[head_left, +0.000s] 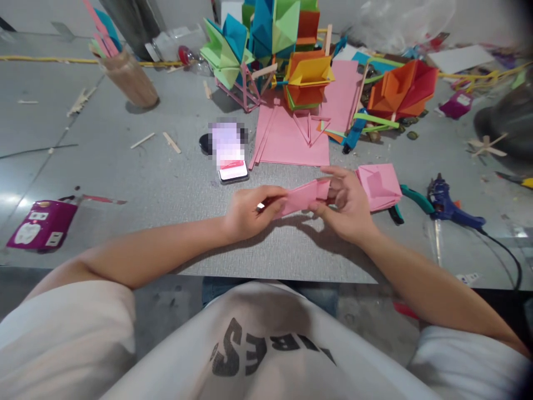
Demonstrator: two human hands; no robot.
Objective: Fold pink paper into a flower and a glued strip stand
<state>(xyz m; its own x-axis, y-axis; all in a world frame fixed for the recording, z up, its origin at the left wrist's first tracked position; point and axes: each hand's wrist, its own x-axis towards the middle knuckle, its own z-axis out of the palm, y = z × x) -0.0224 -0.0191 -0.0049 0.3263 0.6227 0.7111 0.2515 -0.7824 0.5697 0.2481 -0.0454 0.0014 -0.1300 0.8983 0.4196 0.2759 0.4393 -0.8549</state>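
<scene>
Between my two hands is a small folded piece of pink paper (303, 196), held above the table near its front edge. My left hand (255, 213) pinches its left end between thumb and fingers. At the other end, the thumb of my right hand (347, 208) presses the lower edge, with the fingers curled behind and the index finger raised. Just right of that hand sits a stack of folded pink paper pieces (380, 188). Pink paper sheets (291, 139) lie beyond my hands, with thin pink strips on top.
A phone (233, 171) lies ahead on the left. Colourful folded-paper shapes (308, 78) stand at the back. To the right are a blue glue gun (452, 205) with its cord and green-handled pliers (416, 198). A cup (131, 80) and a purple power socket block (41, 225) are on the left.
</scene>
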